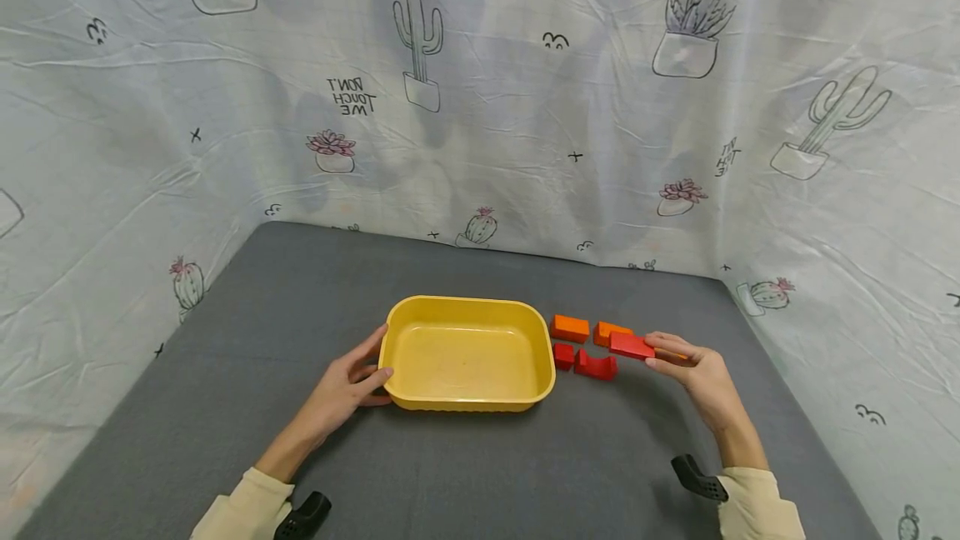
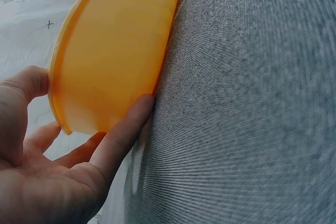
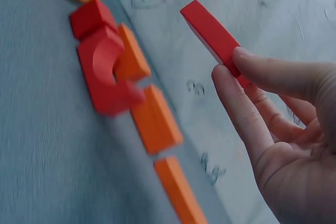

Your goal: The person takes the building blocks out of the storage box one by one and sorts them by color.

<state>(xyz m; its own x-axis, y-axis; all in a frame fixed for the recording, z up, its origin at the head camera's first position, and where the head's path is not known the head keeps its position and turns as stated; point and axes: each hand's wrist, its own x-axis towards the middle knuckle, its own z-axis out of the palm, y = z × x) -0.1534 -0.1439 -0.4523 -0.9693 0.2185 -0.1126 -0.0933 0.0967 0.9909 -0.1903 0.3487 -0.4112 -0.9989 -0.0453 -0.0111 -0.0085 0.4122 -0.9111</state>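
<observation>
A yellow plastic tray (image 1: 468, 394) stands on the grey cloth, its inside bare. My left hand (image 1: 351, 386) holds the tray's left end; in the left wrist view the thumb is at the rim and the fingers lie along the outer wall (image 2: 113, 51). Over on the right, my right hand (image 1: 697, 373) pinches a flat red block (image 3: 212, 32) between thumb and fingers, raised above the cloth. Near it lie a red block with a curved notch (image 1: 596, 367), a small red block (image 1: 563, 356) and several orange blocks (image 1: 570, 328), one partly hidden by the right hand.
The grey cloth-covered table (image 1: 480, 473) extends around the tray and blocks. White fabric with cactus drawings (image 1: 495, 107) hangs behind and along both sides. A black wrist device (image 1: 303, 515) sits at each cream sleeve (image 1: 243, 511).
</observation>
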